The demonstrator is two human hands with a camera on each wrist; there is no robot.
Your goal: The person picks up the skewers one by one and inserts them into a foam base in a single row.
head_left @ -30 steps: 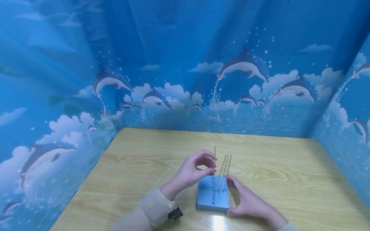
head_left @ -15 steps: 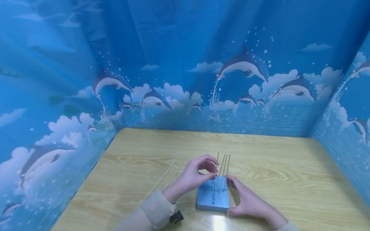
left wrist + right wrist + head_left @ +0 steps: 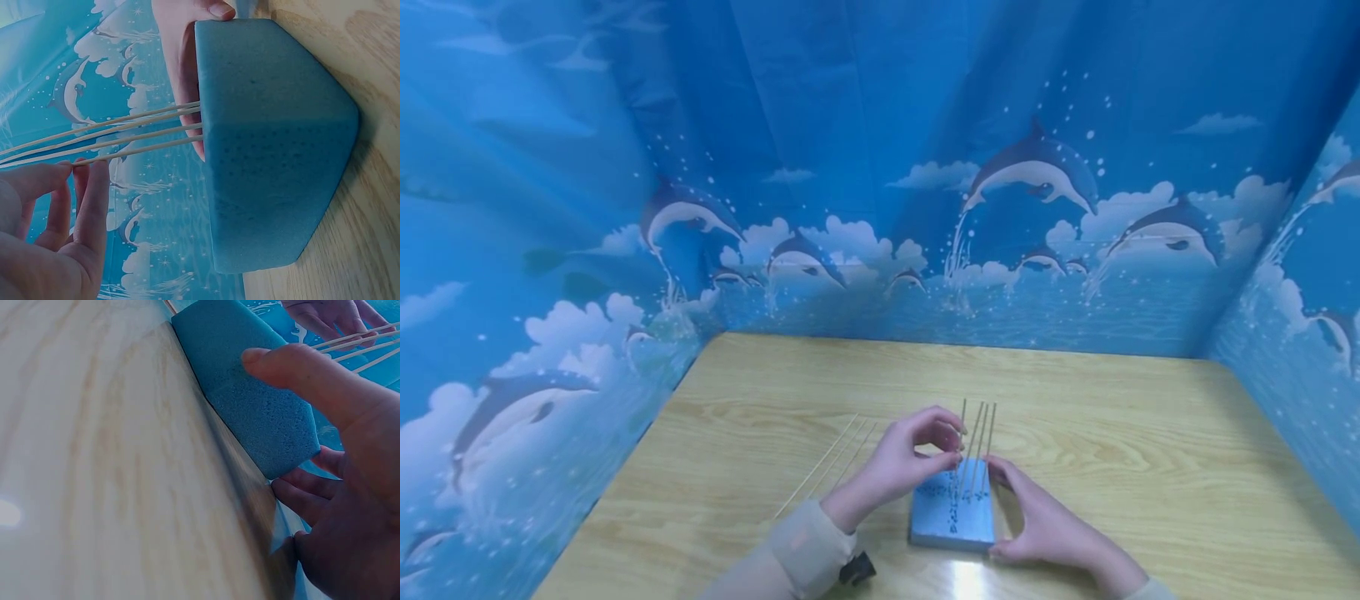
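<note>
A blue foam block [image 3: 951, 527] pricked with many small holes lies on the table. Three thin wooden sticks [image 3: 978, 442] stand upright in its right half, leaning slightly. Between thumb and fingertips, my left hand [image 3: 917, 450] pinches another wooden stick [image 3: 150, 149], whose lower end meets the block's top beside the others. How deep it sits is hard to tell. My right hand [image 3: 1048, 523] grips the block at its right side, with the thumb [image 3: 275, 362] on the near face and the fingers around the far side.
Several loose wooden sticks [image 3: 820, 471] lie on the wooden table [image 3: 1112, 425] left of the left forearm. A black object [image 3: 857, 569] shows at the left cuff. Blue dolphin-print curtains [image 3: 880, 208] enclose the table at the back and sides.
My left hand has moved slightly right and down with the pinched stick, whose top now sits lower and nearer the other sticks. The right hand and block have stayed put.
</note>
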